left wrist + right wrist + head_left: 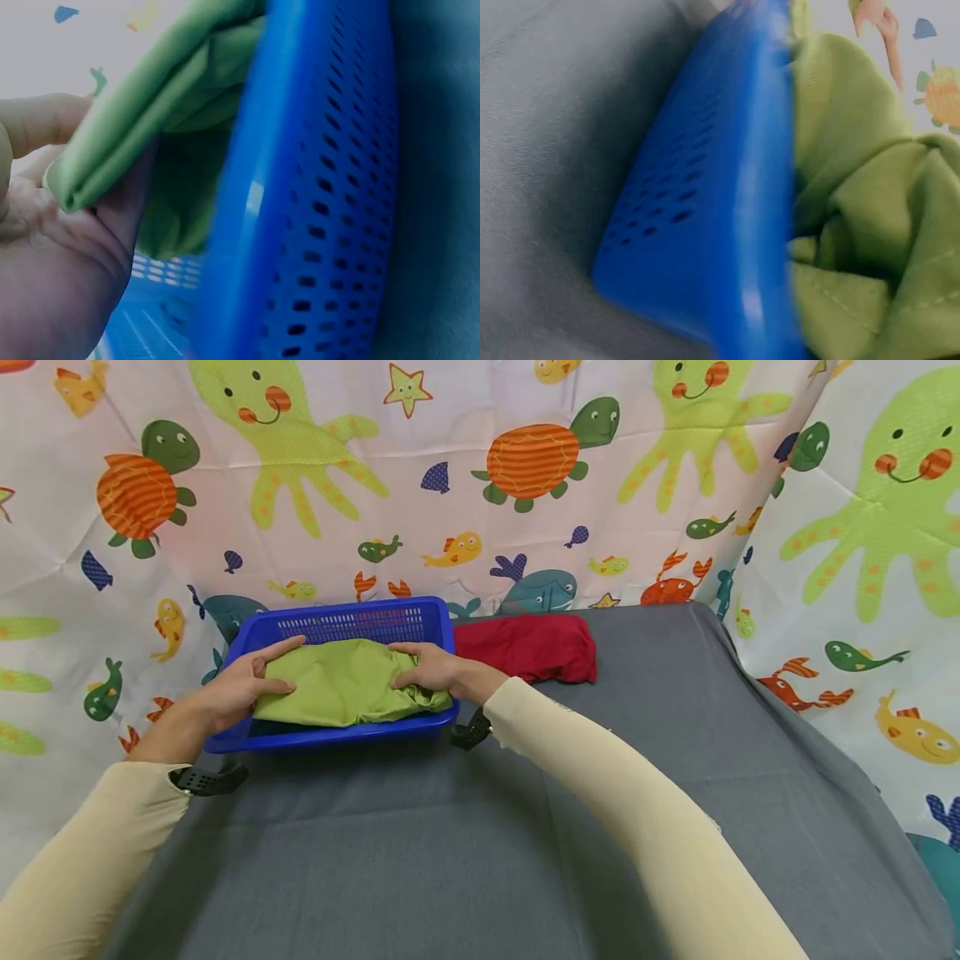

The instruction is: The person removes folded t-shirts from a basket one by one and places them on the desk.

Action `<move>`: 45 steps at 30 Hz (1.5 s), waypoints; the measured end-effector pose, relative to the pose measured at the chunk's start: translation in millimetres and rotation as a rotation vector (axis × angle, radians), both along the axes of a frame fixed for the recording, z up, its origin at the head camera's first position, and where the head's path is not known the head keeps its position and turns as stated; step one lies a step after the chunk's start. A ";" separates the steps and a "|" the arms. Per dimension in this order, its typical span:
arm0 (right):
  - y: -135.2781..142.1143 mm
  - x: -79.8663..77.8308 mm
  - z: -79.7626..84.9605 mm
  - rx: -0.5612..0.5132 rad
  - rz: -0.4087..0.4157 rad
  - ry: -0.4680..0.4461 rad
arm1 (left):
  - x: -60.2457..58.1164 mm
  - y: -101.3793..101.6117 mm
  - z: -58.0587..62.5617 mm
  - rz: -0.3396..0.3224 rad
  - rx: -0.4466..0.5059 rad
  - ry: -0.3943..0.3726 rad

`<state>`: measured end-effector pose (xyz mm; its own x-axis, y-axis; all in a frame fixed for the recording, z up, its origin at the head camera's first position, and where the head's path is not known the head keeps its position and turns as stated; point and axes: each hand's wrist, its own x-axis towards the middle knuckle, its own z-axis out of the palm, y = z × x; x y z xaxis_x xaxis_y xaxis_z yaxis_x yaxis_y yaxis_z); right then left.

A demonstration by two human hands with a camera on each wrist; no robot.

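A folded green garment (341, 681) with stitched seams lies across the top of a blue plastic basket (330, 739), within its rim. At the garment's left end, my left hand (232, 689) grips it with the thumb on top; the left wrist view shows the folded edge (112, 142) between thumb and palm. My right hand (431, 668) holds the right end, thumb and fingers on the bunched cloth. In the right wrist view the garment (885, 202) hangs in loose folds beside the basket wall (682, 180).
A folded red cloth (528, 647) lies on the grey table cover (480, 852), right of the basket and partly behind its rim. A white curtain (450, 443) printed with sea animals stands behind the table and along both sides.
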<state>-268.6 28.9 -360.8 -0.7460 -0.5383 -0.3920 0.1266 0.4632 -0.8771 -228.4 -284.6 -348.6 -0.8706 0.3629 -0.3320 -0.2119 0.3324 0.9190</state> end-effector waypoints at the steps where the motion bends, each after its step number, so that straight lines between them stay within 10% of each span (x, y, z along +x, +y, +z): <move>1: -1.1 0.3 -2.4 0.016 0.013 -0.007 | -1.5 0.3 -3.4 -0.010 -0.029 -0.016; 10: -9.5 -0.2 -13.8 0.050 0.025 -0.066 | -14.7 1.0 -23.7 -0.121 -0.146 -0.145; 45: -14.0 2.0 -16.6 -0.020 -0.047 -0.008 | -24.0 -0.5 -43.2 -0.119 -0.169 -0.113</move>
<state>-266.7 14.9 -377.3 -0.7675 -0.5105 -0.3877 0.1553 0.4387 -0.8851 -252.4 -285.1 -391.9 -0.7789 0.3917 -0.4897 -0.2606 0.5082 0.8209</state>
